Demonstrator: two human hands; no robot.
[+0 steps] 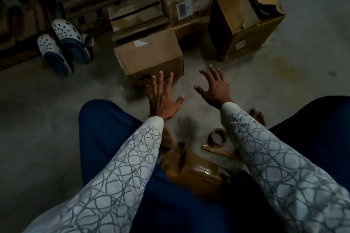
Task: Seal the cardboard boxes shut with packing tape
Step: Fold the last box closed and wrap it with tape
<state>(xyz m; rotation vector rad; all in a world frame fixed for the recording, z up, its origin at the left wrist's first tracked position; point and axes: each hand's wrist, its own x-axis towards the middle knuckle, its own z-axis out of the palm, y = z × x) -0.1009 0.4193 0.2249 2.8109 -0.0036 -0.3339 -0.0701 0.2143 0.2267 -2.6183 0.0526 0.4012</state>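
Bare concrete floor (47, 119) fills the view, and the person sits on it with legs in blue trousers (106, 128) spread wide. Far right stands a tall battered cardboard box (246, 30), its top edge torn and crumpled. Just beside it on the left, a stack of cartons (189, 2) carries a white label. In front of that stack, nearest the person, sits the small cardboard box (149, 56), flaps down, with a scrap of white label on top. Off to the left, a pair of white and blue clogs (64, 43) is parked by the dark shelving. Down in the lap lies a crumpled wad of brown tape (193, 172), shiny in spots. Both patterned sleeves stretch forward. The left hand (162, 100) is spread, holding nothing, fingertips over the small box's near face, contact unclear. The right hand (215, 87) hovers over the floor, fingers splayed, empty. The packing tape roll (217, 136) lies on the floor beside the right forearm.
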